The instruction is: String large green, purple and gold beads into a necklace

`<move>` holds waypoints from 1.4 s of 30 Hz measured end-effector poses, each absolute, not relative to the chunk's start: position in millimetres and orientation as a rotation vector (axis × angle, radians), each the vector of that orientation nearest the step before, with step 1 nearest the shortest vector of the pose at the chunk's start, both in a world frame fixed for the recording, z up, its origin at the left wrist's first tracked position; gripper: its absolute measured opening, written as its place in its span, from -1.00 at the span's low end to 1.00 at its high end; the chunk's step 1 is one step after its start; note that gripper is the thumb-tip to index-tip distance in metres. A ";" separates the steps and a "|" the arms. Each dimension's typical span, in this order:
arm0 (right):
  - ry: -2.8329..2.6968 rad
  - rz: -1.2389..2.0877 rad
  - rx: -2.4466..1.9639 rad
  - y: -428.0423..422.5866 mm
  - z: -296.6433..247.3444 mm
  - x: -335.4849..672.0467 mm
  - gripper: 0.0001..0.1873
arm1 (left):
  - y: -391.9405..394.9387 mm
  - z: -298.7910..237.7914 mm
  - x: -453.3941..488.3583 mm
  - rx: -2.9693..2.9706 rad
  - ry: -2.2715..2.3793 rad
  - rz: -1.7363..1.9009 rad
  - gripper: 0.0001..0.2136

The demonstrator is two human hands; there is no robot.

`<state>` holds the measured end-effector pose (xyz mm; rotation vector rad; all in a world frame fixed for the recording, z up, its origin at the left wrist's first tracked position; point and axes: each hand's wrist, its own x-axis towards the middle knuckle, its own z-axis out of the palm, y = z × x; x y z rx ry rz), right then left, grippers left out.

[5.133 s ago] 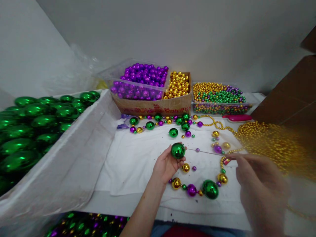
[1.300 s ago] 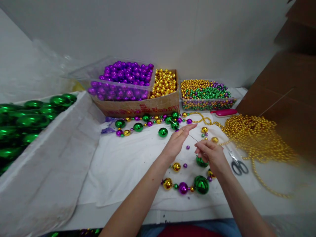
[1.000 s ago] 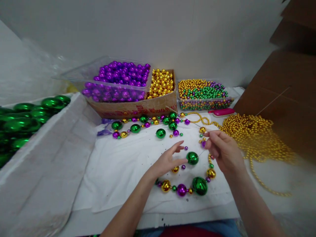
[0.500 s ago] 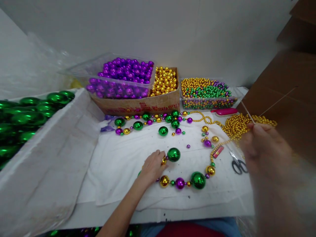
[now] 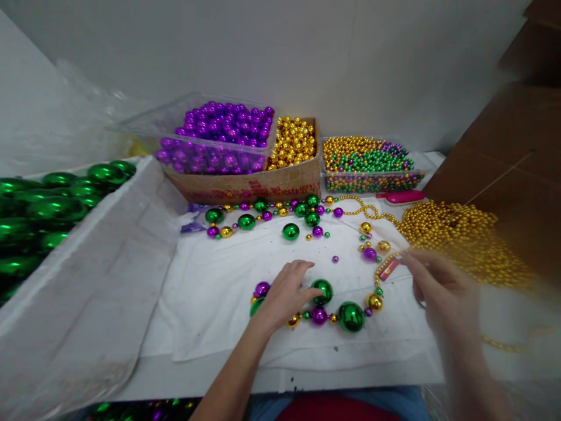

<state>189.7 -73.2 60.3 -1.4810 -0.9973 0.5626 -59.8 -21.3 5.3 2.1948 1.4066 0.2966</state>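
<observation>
My left hand [image 5: 284, 292] lies flat on the white cloth [image 5: 210, 292] with fingers spread, its fingertips touching a green ball [image 5: 324, 290]. That ball sits against a part-strung strand of beads [image 5: 350, 316] of green, purple and gold that curves under the hand. My right hand [image 5: 442, 292] is blurred, to the right of the strand. Its fingertips pinch a long thin needle [image 5: 370, 238] that points up-left over the loose beads. A small red tag [image 5: 388, 269] lies just left of those fingertips.
At the back stand a tub of purple balls [image 5: 219, 126], a carton of gold balls [image 5: 293, 143] and a tray of small mixed beads [image 5: 368, 161]. A finished strand [image 5: 263, 213] lies before them. Large green balls [image 5: 52, 204] fill a box at left; a gold bead heap [image 5: 456, 234] and cardboard [image 5: 517, 175] lie at right.
My right hand swung back down and left with the needle, toward the red tag. My left hand slid the green ball right against the strand, whose left end has bunched up.
</observation>
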 end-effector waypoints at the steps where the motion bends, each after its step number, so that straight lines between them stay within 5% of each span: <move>1: -0.973 0.549 -1.443 -72.4 59.5 189.1 -0.79 | -23.8 4.3 -50.4 2.219 1.349 0.315 -0.50; 27: -0.755 0.445 -1.287 -75.3 57.2 177.8 -0.87 | 45.1 -22.0 -9.0 2.160 1.418 0.247 -0.79; 34: -0.708 0.597 -1.289 -73.5 54.7 180.3 -0.85 | 74.0 -25.3 -11.6 2.070 1.666 0.403 -0.70; 42: -0.572 0.577 -1.267 -77.3 65.2 189.4 -0.84 | 90.8 -27.3 -13.1 1.796 1.567 0.540 -0.83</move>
